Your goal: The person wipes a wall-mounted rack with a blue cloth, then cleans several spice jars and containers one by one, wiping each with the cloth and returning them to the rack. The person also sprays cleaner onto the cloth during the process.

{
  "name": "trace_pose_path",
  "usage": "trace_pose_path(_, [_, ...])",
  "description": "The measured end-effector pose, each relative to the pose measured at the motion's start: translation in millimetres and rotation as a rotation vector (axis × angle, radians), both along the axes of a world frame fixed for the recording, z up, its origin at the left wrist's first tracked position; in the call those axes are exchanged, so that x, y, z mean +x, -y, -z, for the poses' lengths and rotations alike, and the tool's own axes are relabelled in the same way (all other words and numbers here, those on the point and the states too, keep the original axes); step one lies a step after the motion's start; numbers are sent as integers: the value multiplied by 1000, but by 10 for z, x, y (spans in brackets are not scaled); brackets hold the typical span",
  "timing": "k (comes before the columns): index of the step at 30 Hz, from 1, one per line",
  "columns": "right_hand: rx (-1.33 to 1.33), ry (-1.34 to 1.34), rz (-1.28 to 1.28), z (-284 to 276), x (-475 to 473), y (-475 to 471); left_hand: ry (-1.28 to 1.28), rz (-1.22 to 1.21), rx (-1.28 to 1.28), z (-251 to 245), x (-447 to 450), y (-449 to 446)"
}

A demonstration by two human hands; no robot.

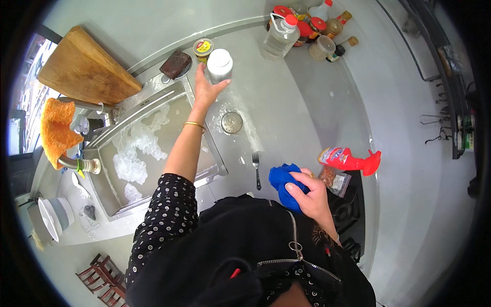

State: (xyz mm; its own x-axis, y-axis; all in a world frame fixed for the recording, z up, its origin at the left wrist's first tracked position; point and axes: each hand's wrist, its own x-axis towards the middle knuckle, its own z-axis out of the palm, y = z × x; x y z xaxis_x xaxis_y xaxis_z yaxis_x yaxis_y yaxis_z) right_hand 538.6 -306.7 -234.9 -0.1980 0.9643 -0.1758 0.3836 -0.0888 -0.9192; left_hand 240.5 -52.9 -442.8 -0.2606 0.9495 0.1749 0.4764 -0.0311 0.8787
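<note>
My left hand [208, 86] reaches to the back of the counter, its thumb and fingers around the lower part of a white plastic bottle [220, 64]. Touching or just behind that bottle is a small jar with a yellow-labelled lid [203, 48]. In my right hand [312, 193] is a bunched blue cloth [285, 182], held above the counter's front. A fork [256, 171] with a dark handle lies left of the cloth. Near the sink's right edge a round metal-rimmed disc [231, 122] sits on the wet grey counter [284, 115].
The sink [172, 130] at left holds cloudy, foamy water; an orange cloth [57, 130] hangs over its faucet. A wooden board [88, 71] leans behind. Bottles and jars, including a clear jug [280, 40], crowd the back corner. A red spray bottle [347, 159] lies near the stove [347, 207].
</note>
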Motion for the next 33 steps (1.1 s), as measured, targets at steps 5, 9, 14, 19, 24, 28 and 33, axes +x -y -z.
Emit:
trace_pose_path(5, [-76,1,61,5,102,-150,134,47,87,55,122,-234])
trace_pose_path(9, [-106,-47,146,51,199,-360,172,76,16,-178,162,-243])
trace_pose_path(14, [82,-127,252,-316,234,-872,165,386,91,-837,418,226])
trace_pose_path(19, [615,266,-110,-902,55,-1098,93,692,181,-1664,766,915])
trace_pose_path(24, [511,448,-43,-1141,-335,-857,243,876,101,-2116,949,1291])
trace_pose_path(28, [373,425,-55,-1167,-92,-875,-80,851,84,-2239,960,1538])
trace_pose_path(33, [71,228,-208,-780,203,-771,134,1050,178,-2360,943,1866])
